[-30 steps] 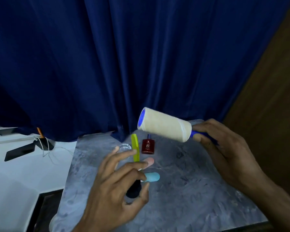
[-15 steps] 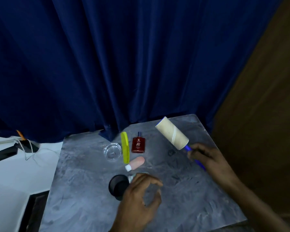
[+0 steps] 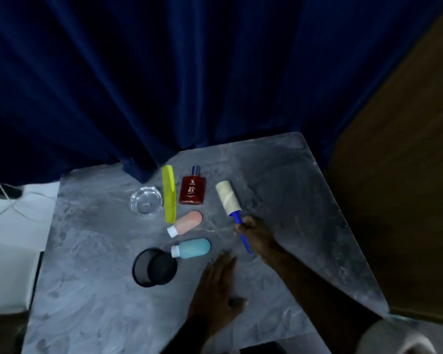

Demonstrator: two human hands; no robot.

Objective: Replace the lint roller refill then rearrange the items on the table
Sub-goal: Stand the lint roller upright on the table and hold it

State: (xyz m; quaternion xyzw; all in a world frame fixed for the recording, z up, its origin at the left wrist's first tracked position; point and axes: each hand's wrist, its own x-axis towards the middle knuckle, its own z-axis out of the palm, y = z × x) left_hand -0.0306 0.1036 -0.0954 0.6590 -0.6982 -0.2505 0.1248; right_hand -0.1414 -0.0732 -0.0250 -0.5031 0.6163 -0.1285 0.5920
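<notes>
Placement is what I am reading as the step in hand: my right hand is clenching the blue handle of the lint roller and is laying it on the grey surface, its pale roll pointing away from me, just right of the red perfume bottle. My left hand is resting flat and released on the surface, grasping nothing, near the blue travel bottle. Whether the roll is already bearing its weight on the surface I cannot tell. The refill swap is looking finished to me, so the next move is calling for letting go of the handle and then shifting the small items: the yellow comb, the glass dish, the pink travel bottle and the black mesh cup lying on its side. Compared with half a second ago, the roller is sitting lower and closer to the perfume bottle, and my left hand is no longer curling over the mesh cup but is lying spread out nearer to me
</notes>
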